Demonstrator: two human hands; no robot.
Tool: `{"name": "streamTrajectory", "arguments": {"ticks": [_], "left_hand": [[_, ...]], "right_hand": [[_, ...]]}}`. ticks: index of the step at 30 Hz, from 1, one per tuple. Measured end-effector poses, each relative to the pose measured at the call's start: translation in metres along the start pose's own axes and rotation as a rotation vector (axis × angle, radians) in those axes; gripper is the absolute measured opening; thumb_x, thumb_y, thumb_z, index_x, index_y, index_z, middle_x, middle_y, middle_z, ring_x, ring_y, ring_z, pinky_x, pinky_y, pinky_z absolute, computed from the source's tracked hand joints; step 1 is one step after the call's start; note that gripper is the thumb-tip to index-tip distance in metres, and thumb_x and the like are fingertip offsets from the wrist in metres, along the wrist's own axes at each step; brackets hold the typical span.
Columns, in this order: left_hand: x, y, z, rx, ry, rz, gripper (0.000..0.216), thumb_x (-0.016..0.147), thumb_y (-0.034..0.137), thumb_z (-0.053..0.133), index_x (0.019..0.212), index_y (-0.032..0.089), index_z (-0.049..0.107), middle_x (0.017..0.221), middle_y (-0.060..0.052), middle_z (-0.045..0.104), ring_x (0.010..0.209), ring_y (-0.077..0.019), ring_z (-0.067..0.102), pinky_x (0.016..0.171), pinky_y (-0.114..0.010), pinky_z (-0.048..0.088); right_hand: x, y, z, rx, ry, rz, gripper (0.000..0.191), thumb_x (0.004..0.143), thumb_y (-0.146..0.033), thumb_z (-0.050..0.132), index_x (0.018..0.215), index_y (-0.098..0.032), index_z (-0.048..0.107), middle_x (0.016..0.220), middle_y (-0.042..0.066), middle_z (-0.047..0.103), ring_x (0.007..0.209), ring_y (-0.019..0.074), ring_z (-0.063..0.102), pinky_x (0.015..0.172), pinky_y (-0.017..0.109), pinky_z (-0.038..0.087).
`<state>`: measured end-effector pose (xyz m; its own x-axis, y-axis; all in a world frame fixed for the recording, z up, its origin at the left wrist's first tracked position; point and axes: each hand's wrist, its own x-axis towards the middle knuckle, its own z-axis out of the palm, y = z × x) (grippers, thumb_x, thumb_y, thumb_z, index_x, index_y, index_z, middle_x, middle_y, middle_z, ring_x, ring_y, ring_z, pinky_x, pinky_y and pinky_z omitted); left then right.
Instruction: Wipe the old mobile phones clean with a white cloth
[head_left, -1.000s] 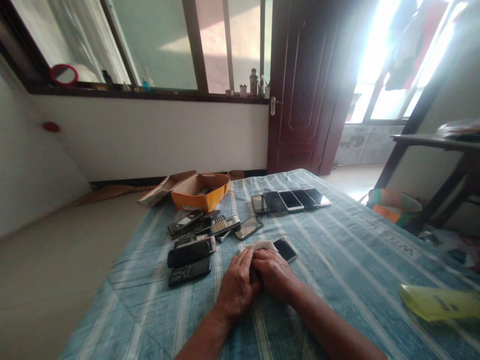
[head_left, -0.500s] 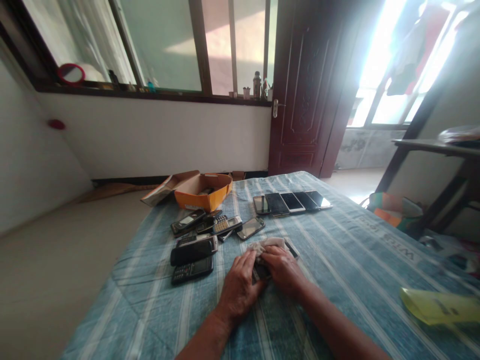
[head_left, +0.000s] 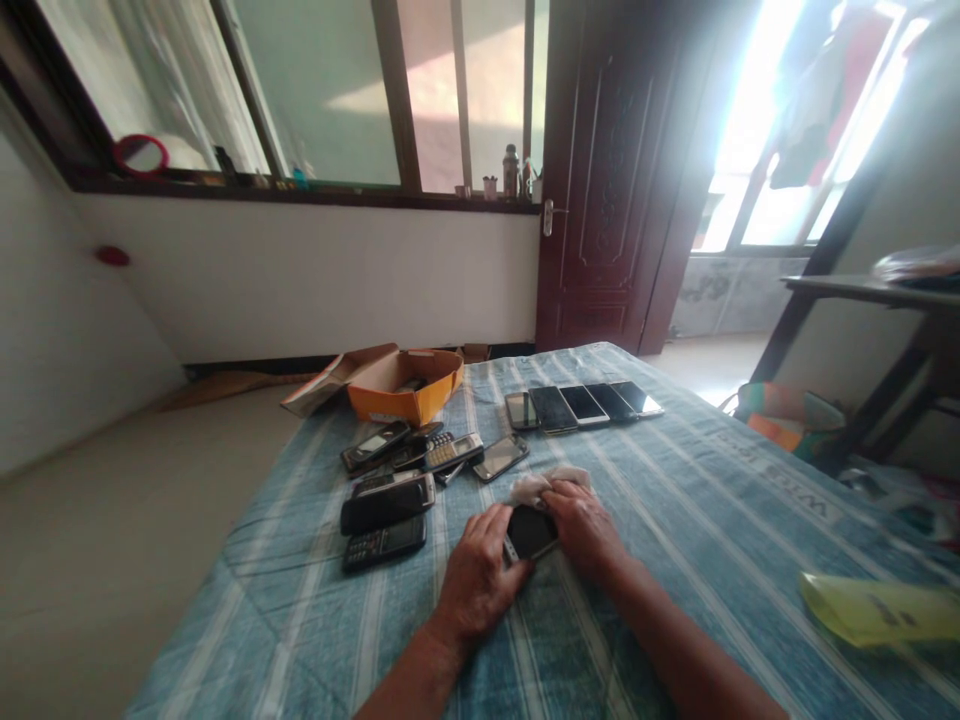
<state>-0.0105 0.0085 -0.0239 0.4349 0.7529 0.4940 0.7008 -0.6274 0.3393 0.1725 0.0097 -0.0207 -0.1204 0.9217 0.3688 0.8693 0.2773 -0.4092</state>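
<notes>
A dark-screened mobile phone (head_left: 531,532) lies on the striped cloth in front of me. My left hand (head_left: 478,570) grips its left end, with the thumb along the near edge and the fingers at the far side. Bunched under the fingers of my right hand (head_left: 583,525) is a white cloth (head_left: 536,487), pressed at the phone's far right part. My right hand covers that end of the phone. Just beyond the hands lies another phone (head_left: 501,457) with a grey screen. To the left, several old keypad phones (head_left: 384,543) lie in a loose pile.
An open orange cardboard box (head_left: 409,400) stands at the far left of the bed-like surface (head_left: 675,560). Several smartphones (head_left: 583,406) lie in a row at the far side. A yellow packet (head_left: 877,610) is at the right edge. A dark red door (head_left: 607,200) stands behind.
My right hand and the white cloth have shifted a little to the right, uncovering more of the phone's dark screen. My left hand stays at the phone's left end.
</notes>
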Motion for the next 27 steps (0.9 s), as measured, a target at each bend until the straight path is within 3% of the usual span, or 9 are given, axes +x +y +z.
{"name": "streamTrajectory", "arguments": {"ticks": [4, 13, 17, 24, 27], "left_hand": [[0.0, 0.0, 0.001, 0.006, -0.009, -0.02, 0.055, 0.064, 0.017, 0.069, 0.117, 0.012, 0.057, 0.117, -0.016, 0.064, 0.109, -0.0318, 0.06, 0.094, -0.049, 0.052], [-0.004, -0.01, 0.011, -0.029, 0.014, -0.028, 0.062, 0.068, 0.018, 0.059, 0.129, 0.009, 0.048, 0.129, -0.019, 0.057, 0.12, -0.0306, 0.054, 0.1, -0.047, 0.047], [-0.004, -0.011, 0.011, -0.01, 0.018, -0.036, 0.059, 0.069, 0.021, 0.06, 0.126, 0.01, 0.051, 0.126, -0.019, 0.06, 0.117, -0.0319, 0.056, 0.099, -0.049, 0.048], [-0.003, -0.006, 0.008, 0.023, 0.01, -0.038, 0.064, 0.065, 0.022, 0.068, 0.126, 0.013, 0.05, 0.126, -0.019, 0.059, 0.118, -0.0329, 0.056, 0.098, -0.05, 0.048], [-0.003, -0.006, 0.008, 0.049, 0.009, -0.024, 0.063, 0.065, 0.023, 0.069, 0.124, 0.012, 0.051, 0.124, -0.018, 0.061, 0.116, -0.0324, 0.057, 0.097, -0.049, 0.049]], "right_hand": [[-0.003, 0.001, 0.002, -0.021, 0.047, 0.028, 0.027, 0.09, -0.013, 0.042, 0.092, -0.02, 0.067, 0.102, 0.007, 0.064, 0.1, 0.0212, 0.055, 0.086, 0.032, 0.042], [-0.009, -0.033, 0.017, 0.14, -0.06, -0.264, 0.018, 0.088, -0.013, 0.051, 0.09, -0.02, 0.067, 0.093, 0.005, 0.065, 0.093, 0.0186, 0.056, 0.084, 0.028, 0.042], [-0.008, -0.03, 0.012, 0.088, -0.052, -0.214, 0.019, 0.089, -0.013, 0.049, 0.093, -0.021, 0.066, 0.095, 0.004, 0.065, 0.095, 0.0185, 0.056, 0.084, 0.028, 0.041], [0.001, 0.004, -0.005, -0.076, 0.011, 0.061, 0.026, 0.091, -0.014, 0.042, 0.095, -0.022, 0.066, 0.104, 0.005, 0.064, 0.101, 0.0188, 0.055, 0.086, 0.028, 0.04], [0.0, 0.005, -0.006, -0.118, 0.011, 0.096, 0.027, 0.091, -0.013, 0.04, 0.093, -0.021, 0.066, 0.103, 0.006, 0.063, 0.1, 0.0191, 0.054, 0.087, 0.029, 0.039]]}}
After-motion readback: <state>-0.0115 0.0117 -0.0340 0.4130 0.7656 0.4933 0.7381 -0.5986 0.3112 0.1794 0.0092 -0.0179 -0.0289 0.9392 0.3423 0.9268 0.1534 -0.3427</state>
